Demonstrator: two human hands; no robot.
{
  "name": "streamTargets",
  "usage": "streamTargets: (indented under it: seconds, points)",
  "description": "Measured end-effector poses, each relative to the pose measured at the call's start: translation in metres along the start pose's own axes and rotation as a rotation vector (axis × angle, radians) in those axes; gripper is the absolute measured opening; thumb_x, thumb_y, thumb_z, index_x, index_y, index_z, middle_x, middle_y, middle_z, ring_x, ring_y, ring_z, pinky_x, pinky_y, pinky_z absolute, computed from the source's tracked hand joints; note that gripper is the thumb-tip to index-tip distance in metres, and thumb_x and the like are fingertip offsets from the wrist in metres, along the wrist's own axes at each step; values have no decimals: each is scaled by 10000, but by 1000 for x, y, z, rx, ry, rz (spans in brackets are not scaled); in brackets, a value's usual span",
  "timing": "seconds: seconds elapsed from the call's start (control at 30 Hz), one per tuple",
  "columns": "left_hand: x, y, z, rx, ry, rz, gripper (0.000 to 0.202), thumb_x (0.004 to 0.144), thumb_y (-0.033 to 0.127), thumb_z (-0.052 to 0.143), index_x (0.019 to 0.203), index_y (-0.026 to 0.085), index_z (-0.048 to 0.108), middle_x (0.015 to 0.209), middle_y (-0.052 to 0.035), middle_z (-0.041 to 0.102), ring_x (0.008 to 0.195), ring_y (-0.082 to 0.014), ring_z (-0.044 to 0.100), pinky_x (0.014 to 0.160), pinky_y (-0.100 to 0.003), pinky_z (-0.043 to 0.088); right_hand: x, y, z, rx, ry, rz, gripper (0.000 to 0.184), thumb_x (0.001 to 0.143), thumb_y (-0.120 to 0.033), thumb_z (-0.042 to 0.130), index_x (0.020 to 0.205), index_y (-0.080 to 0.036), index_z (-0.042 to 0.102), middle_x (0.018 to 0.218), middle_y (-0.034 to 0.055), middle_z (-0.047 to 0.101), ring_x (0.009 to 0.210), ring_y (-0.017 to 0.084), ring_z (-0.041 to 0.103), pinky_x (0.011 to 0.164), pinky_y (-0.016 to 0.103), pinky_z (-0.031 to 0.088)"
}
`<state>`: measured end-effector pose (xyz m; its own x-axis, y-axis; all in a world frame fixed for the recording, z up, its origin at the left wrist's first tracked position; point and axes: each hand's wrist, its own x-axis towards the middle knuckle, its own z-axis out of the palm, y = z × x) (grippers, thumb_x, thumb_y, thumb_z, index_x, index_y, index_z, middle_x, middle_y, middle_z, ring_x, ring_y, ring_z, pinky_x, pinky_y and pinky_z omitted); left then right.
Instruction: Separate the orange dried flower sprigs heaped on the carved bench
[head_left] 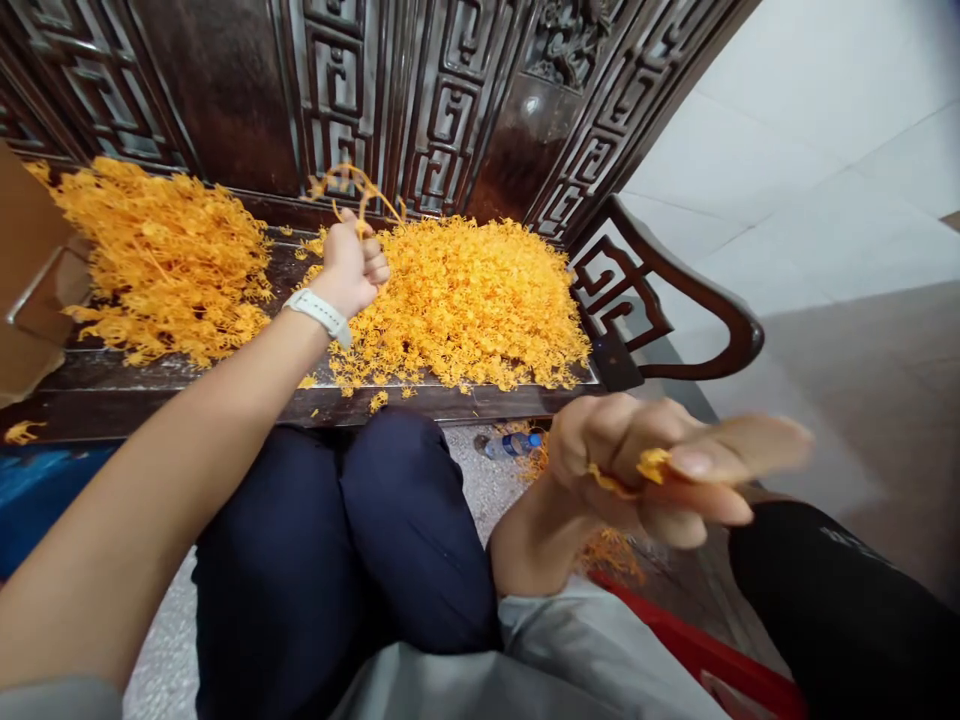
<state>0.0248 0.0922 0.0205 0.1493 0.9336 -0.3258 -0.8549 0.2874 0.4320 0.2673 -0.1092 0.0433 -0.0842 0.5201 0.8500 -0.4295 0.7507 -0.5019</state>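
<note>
- My left hand is over the dark wooden counter, between two heaps. Its grip is closed in a fist around a tuft of orange strands, which loop up past the knuckles.
- A white watch sits on that wrist.
- My right hand is blurred, out past my right knee. Its grip is narrow: thumb and fingers pinch a small orange clump.
- The left orange heap and the right orange heap lie on the counter, with loose strands between them. The left fist touches the right heap's near edge.
- More orange strands lie on the floor below my right hand, near a plastic water bottle.
- A carved wooden back panel rises behind the counter, and a curved fretwork armrest closes its right end.
- A cardboard box stands beside the counter's left end.
- My dark trousers fill the lower middle, with a red plastic edge at lower right.
</note>
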Motion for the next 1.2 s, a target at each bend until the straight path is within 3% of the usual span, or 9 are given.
streamTargets:
  seconds: [0.07, 0.17, 0.3, 0.4, 0.53, 0.7, 0.8, 0.93, 1.2]
  points:
    - [-1, 9, -4, -39, 29, 74, 450, 999, 547, 650, 746, 268, 403, 406, 102, 210, 315, -90, 119, 389, -300, 38, 4, 21, -17, 227, -51, 36, 192, 1046, -418, 654, 969, -264, 737, 464, -132, 229, 303, 36, 106, 298, 169, 243]
    - [-13, 2, 8, -45, 6, 75, 437, 1045, 527, 603, 741, 259, 441, 401, 95, 229, 304, -91, 150, 361, -285, 71, -1, 78, -33, 289, 215, 343, 193, 1025, -472, 677, 994, -283, 704, 581, -97, 401, 370, 40, 280, 379, 148, 336]
    - [-33, -11, 31, -44, -10, 31, 464, 1106, 513, 508, 737, 235, 470, 400, 94, 235, 294, -80, 192, 344, -250, 132, -25, 153, -28, -129, 630, 852, 483, 898, -571, 767, 1252, -270, 635, 1283, 71, 640, 996, 154, 679, 834, 295, 593]
    - [-41, -10, 37, -43, -37, 15, 491, 1137, 506, 442, 735, 226, 477, 411, 98, 228, 298, -69, 198, 347, -233, 150, -40, 177, -17, -323, 650, 891, 575, 840, -602, 769, 1278, -246, 658, 1541, 109, 562, 1375, 228, 584, 1140, 417, 497]
    - [-42, -6, 34, -59, -68, 42, 495, 1142, 488, 419, 718, 238, 467, 417, 91, 209, 317, -80, 157, 352, -263, 135, -40, 173, -1, -279, 506, 806, 505, 942, -669, 666, 1196, -240, 744, 1488, 92, 669, 1476, 217, 540, 1287, 448, 349]
    - [-39, -7, 31, -96, -69, 113, 463, 1119, 440, 460, 699, 245, 456, 422, 83, 181, 347, -95, 108, 380, -288, 102, -33, 162, 21, 202, 337, 981, 648, 980, -803, 530, 1215, -231, 724, 1227, 102, 769, 1181, 229, 708, 1053, 423, 561]
    - [-36, -9, 30, -54, -52, 151, 474, 1090, 497, 514, 688, 250, 469, 420, 80, 187, 351, -103, 112, 378, -284, 116, -33, 159, 31, 442, 202, 1026, 587, 932, -755, 660, 1158, -216, 707, 1033, 70, 748, 905, 195, 698, 819, 348, 599]
    - [-30, -5, 24, -34, -16, 194, 500, 1100, 553, 457, 695, 259, 472, 422, 79, 187, 352, -105, 104, 376, -276, 110, -35, 161, 34, 474, 256, 1015, 354, 900, -500, 831, 989, -192, 681, 721, -41, 555, 605, 91, 477, 596, 228, 447]
    - [-16, 14, 11, 2, 154, 263, 495, 1152, 475, 368, 719, 238, 389, 470, 92, 127, 399, -94, 57, 437, -289, 48, -29, 161, 38, 442, 80, 1047, 478, 864, -572, 880, 845, -175, 616, 579, -120, 312, 501, 41, 168, 483, 209, 171]
